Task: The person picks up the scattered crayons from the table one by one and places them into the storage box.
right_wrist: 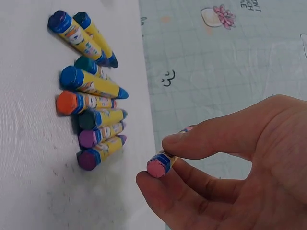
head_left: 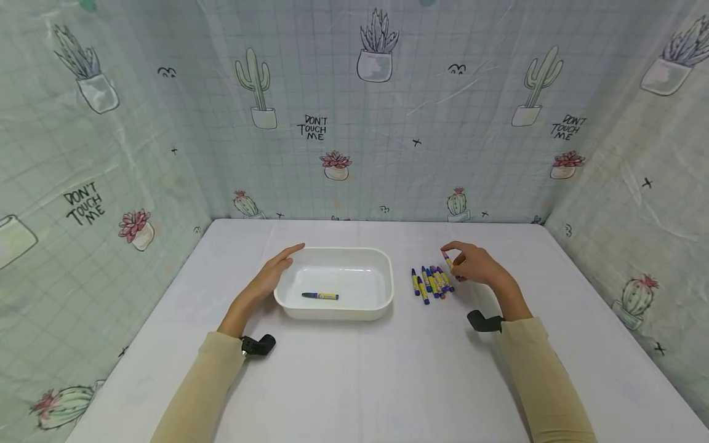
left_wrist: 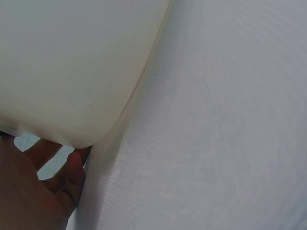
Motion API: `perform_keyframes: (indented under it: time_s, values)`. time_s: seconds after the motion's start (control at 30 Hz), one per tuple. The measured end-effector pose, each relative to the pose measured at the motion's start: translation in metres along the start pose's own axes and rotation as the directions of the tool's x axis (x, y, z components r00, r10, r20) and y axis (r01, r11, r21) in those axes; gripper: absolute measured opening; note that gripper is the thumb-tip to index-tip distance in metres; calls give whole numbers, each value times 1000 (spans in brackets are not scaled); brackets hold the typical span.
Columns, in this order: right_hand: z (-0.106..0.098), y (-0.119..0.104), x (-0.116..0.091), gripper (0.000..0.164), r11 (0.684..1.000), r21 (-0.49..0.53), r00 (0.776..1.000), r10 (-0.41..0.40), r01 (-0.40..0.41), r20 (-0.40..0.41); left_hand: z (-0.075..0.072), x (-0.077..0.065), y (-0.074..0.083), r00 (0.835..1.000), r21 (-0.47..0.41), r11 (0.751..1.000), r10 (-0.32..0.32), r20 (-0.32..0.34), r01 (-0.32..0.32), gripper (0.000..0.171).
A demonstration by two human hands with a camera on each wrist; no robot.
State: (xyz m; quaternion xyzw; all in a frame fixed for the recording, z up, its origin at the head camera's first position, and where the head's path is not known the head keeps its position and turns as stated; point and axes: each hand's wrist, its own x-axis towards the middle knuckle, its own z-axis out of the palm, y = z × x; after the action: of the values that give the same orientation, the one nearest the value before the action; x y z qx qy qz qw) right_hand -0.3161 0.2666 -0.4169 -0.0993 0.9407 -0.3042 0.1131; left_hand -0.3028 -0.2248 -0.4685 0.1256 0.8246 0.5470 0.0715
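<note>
My right hand (head_left: 476, 263) pinches a pink crayon (right_wrist: 160, 164) between thumb and fingers, just right of a pile of crayons (head_left: 433, 282). In the right wrist view the crayon's flat pink end faces the camera, while purple, orange, blue and green crayons (right_wrist: 93, 84) lie beyond it. On the left, my left hand (head_left: 270, 274) touches the end of a white tray (head_left: 332, 314), its index finger stretched along the far corner. The left wrist view has its fingers (left_wrist: 74, 179) against the tray's outer wall. One dark-tipped crayon (head_left: 320, 296) lies inside the tray.
A white-covered table (head_left: 354, 381) carries everything. Behind it and along both sides hangs a cloth (head_left: 354, 135) printed with cacti. Each wrist wears a black camera mount, one of them the right mount (head_left: 484, 322).
</note>
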Motion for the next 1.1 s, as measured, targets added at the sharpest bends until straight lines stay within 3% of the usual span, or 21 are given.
perform_keyframes:
  time_s: [0.3,0.77,1.1]
  values:
    - [5,-14,4,59,999,-22,999,-37,38,23,1,1,3,1000,-17,1000,0,1,0,50]
    - [7,-55,19,57,994,-88,998,-54,57,42,-2,3,-1,1000,2,1000,5,-3,-5,49]
    - [12,-87,23,54,983,-121,989,-133,139,59,-1,3,-3,1000,16,1000,15,-7,-15,50]
